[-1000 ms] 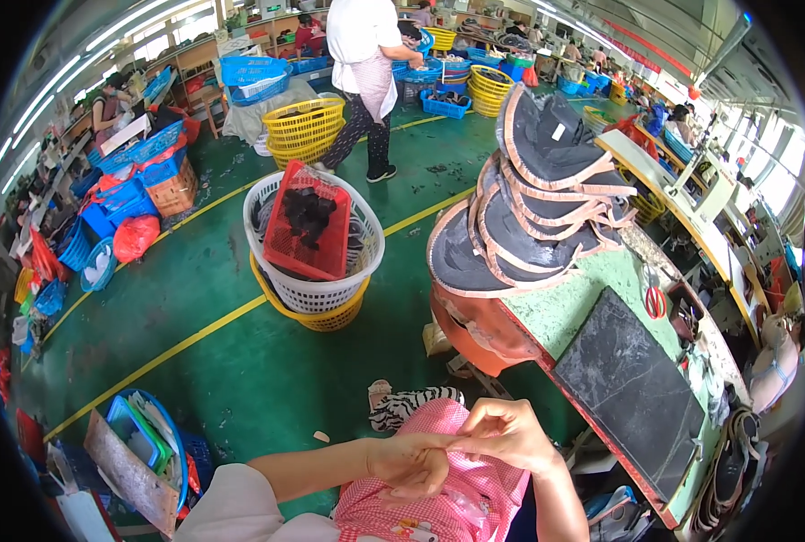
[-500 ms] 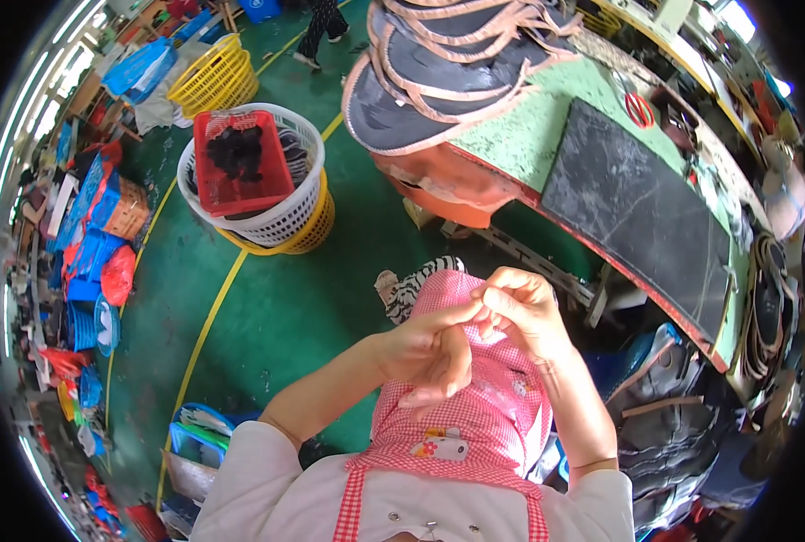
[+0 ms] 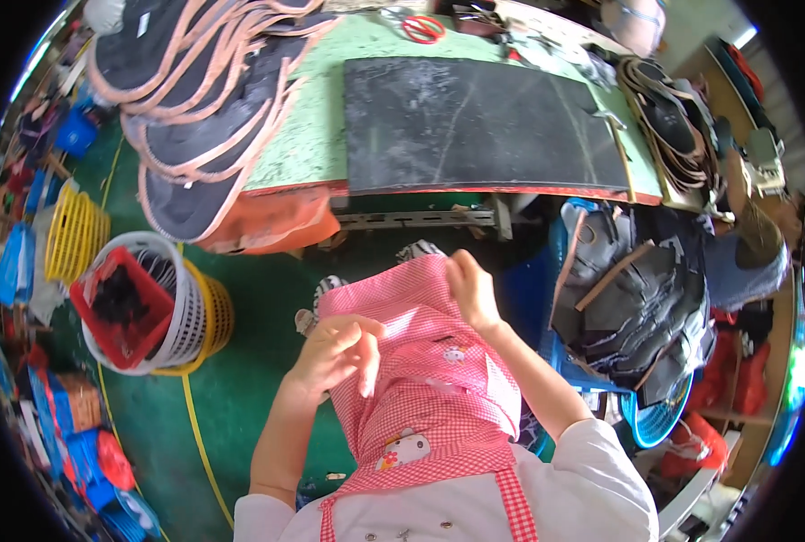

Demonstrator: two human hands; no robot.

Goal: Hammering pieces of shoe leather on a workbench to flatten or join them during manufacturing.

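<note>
My left hand (image 3: 339, 352) hovers over the left side of the pink checked apron (image 3: 402, 307) on my lap, its fingers loosely bent and apart, with nothing visible in them. At the apron's far right corner is my right hand (image 3: 470, 289), fingers curled closed. What it grips, if anything, is hidden. Ahead of me stands a green-topped workbench (image 3: 317, 135) bearing a black board (image 3: 475, 126). Dark curved pieces with tan edging (image 3: 195, 144) lie overlapped at the bench's left end.
Red-handled scissors (image 3: 422, 30) lie at the bench's back. On my left, a red basket (image 3: 122, 307) sits in a white basket (image 3: 190, 312). To my right, black pieces (image 3: 633, 298) fill a blue basket (image 3: 660, 411). Another person's arm (image 3: 755, 208) shows at far right.
The view has swung right, bringing the bench in front of me. My hands, formerly together at the fingertips, have parted; the right is now at the apron's edge.
</note>
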